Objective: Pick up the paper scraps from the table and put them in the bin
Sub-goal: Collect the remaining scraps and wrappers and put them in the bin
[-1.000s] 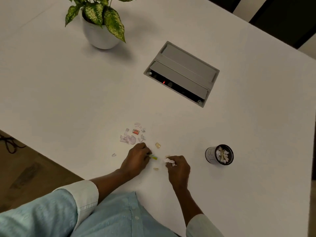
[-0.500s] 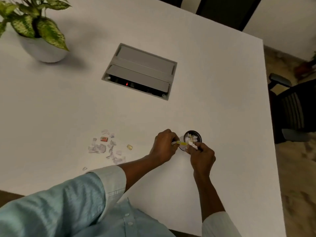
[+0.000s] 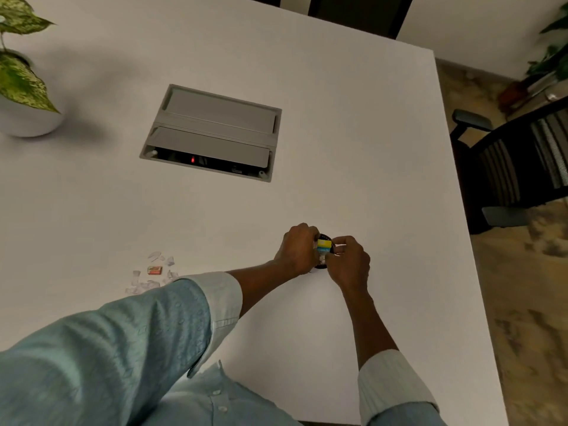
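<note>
Over the bin (image 3: 323,266) is where both my hands are now, bunched right up against each other. Half a second back the bin's round opening was still mostly in plain sight between them with white scraps showing inside; now my knuckles cover nearly all of it and only a dark sliver of rim peeks out at the top and bottom. A second ago I was back at the pile, pinching bits off the table.

My left hand (image 3: 297,249) is curled in with its fingertips on a small yellow and blue scrap (image 3: 324,245), and my right hand (image 3: 349,263) is closed in on the same bit from the other side. So that scrap sits right between the two hands, directly above the bin mouth. A little white bit shows just under it, too small to say more.

The rest of the paper scraps (image 3: 152,273) lie well off to my left on the table (image 3: 353,133), partly hidden behind my left sleeve (image 3: 129,342). I count roughly eight pale pieces showing plus one red-orange one (image 3: 154,269). One bin, one potted plant (image 3: 21,96) at the far left, one grey cable box (image 3: 212,132) set into the tabletop.
</note>
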Available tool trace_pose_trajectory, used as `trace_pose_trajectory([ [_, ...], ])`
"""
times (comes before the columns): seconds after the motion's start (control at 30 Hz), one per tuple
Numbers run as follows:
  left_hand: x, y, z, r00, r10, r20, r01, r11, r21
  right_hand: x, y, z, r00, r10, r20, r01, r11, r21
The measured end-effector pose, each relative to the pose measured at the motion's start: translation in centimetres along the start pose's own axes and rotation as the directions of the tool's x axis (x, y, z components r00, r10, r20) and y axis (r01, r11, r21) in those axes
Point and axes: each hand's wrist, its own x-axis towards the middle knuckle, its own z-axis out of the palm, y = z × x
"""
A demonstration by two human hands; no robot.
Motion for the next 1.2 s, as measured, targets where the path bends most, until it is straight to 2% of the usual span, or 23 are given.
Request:
trace_pose_trajectory([
  [0.1,-0.4,-0.5,0.1,0.998,0.059,-0.007,-0.059,0.997,-0.044,-0.2,0.6,0.0,0.999,-0.033,-0.018,0.034,0.999,0.029],
  [0.2,-1.7,-1.8,0.4,0.997,0.062,-0.045,-0.064,0.996,-0.057,-0.8,1.1,0.3,0.989,-0.136,-0.066,0.138,0.990,0.028],
  [0.33,-4.3,-5.2,0.7,0.999,-0.007,-0.052,0.013,0.993,0.116,-2.0,1.6,1.3,0.962,-0.267,-0.054,0.269,0.962,0.045],
  [0.43,-6.7,-8.6,0.7,0.996,-0.056,0.063,0.035,0.956,0.291,-2.6,2.1,1.9,0.946,-0.319,-0.054,0.320,0.947,0.018],
  [0.57,-10.1,-13.3,0.9,0.954,-0.090,0.287,-0.078,0.848,0.525,-3.4,2.2,2.8,0.919,-0.394,0.001,0.393,0.919,-0.037],
  [0.67,-11.8,-15.2,1.2,0.931,-0.105,0.349,-0.124,0.809,0.575,-4.0,2.6,3.6,0.897,-0.427,0.112,0.441,0.880,-0.178],
  [0.77,-12.1,-15.7,1.3,0.925,-0.106,0.364,-0.137,0.802,0.581,-4.3,3.5,4.5,0.861,-0.486,0.152,0.505,0.776,-0.377],
  [0.83,-12.0,-15.7,1.4,0.920,-0.109,0.376,-0.143,0.800,0.582,-4.3,4.0,4.9,0.867,-0.466,0.177,0.490,0.731,-0.476],
  [1.03,-11.7,-16.3,1.2,0.915,-0.104,0.390,-0.157,0.798,0.582,-3.3,4.1,5.9,0.900,-0.376,0.220,0.432,0.698,-0.571],
  [1.2,-11.3,-16.1,0.3,0.902,-0.104,0.418,-0.156,0.825,0.543,-3.0,2.8,5.7,0.926,-0.313,0.211,0.377,0.730,-0.570],
])
